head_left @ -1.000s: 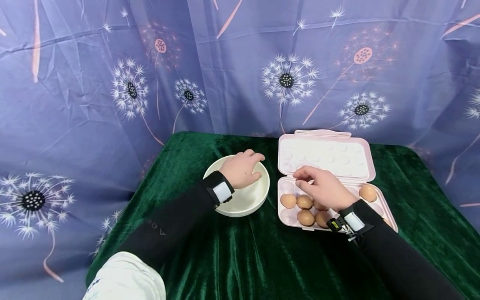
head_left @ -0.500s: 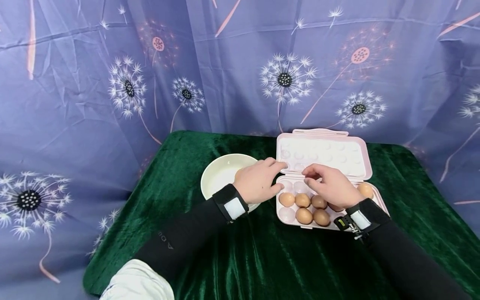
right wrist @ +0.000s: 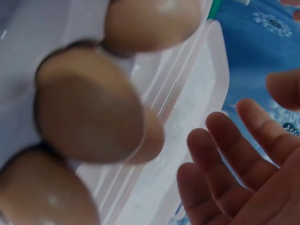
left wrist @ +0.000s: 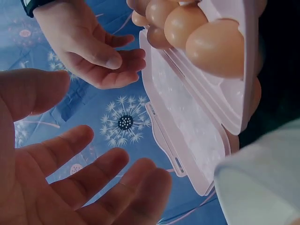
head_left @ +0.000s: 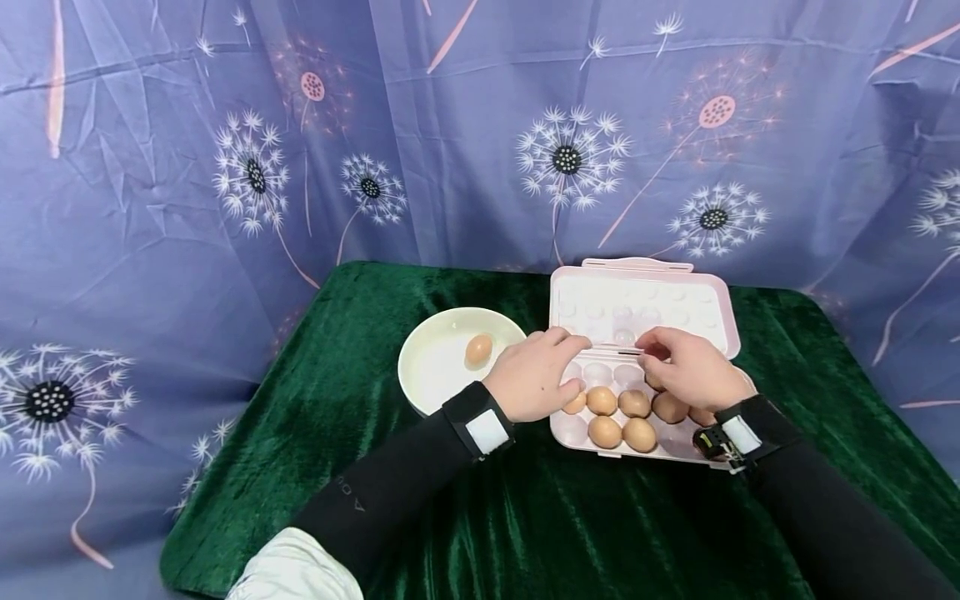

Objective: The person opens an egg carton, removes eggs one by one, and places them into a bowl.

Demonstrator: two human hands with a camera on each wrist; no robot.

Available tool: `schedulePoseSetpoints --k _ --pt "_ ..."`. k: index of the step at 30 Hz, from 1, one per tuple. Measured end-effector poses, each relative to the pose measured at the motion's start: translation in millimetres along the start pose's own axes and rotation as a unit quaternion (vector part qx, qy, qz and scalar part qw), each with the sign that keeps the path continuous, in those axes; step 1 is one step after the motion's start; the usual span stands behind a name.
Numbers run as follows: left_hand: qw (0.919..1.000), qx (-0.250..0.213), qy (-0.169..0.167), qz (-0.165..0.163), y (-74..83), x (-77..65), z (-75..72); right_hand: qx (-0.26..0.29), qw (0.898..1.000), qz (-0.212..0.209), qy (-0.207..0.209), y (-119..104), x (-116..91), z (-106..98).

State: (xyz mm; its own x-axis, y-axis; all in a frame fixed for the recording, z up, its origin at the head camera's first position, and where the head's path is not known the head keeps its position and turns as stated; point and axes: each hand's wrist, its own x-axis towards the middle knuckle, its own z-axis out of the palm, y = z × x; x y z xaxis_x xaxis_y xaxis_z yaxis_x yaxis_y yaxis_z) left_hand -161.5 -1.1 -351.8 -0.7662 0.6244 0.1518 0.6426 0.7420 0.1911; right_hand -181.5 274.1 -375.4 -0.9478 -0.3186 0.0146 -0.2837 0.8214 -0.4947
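My left hand (head_left: 534,375) hovers between the bowl and the left end of the pink egg box, holding nothing; the left wrist view shows its fingers (left wrist: 89,180) spread. A single brown egg (head_left: 478,350) lies in the cream bowl (head_left: 423,367). Over the back row of the opened egg box (head_left: 570,429) is my right hand (head_left: 697,371), its fingertips just above a back-row egg (head_left: 652,382) that they partly hide. In the right wrist view the right fingers (right wrist: 215,159) hold nothing, apart from the brown eggs (right wrist: 89,108) in the box.
Several more brown eggs (head_left: 605,432) sit in the box's cups, with some empty cups (head_left: 597,373) at its left. The raised lid (head_left: 637,304) leans back toward a blue dandelion-print curtain (head_left: 465,125). Green velvet cloth (head_left: 480,517) covers the table.
My left hand has moved right, from over the bowl to the egg box's left edge, uncovering the egg in the bowl. My right hand has shifted right along the box.
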Motion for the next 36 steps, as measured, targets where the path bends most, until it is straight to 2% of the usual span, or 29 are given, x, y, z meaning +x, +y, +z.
schedulePoseSetpoints --k 7,21,28,36 --pt "0.9999 -0.004 -0.01 0.006 4.7 0.0 3.4 -0.044 0.998 0.034 -0.027 15.5 1.1 -1.7" --pt "1.0 -0.002 -0.003 0.004 3.8 1.6 11.0 -0.04 0.989 0.088 -0.112 24.6 14.2 2.0" --pt "1.0 -0.004 -0.006 0.006 3.4 1.1 10.4 -0.075 0.988 0.077 -0.115 29.9 21.6 5.5" --pt "0.9999 -0.008 -0.005 0.011 2.8 1.4 6.9 -0.062 0.989 0.066 -0.118 30.4 20.7 3.7"
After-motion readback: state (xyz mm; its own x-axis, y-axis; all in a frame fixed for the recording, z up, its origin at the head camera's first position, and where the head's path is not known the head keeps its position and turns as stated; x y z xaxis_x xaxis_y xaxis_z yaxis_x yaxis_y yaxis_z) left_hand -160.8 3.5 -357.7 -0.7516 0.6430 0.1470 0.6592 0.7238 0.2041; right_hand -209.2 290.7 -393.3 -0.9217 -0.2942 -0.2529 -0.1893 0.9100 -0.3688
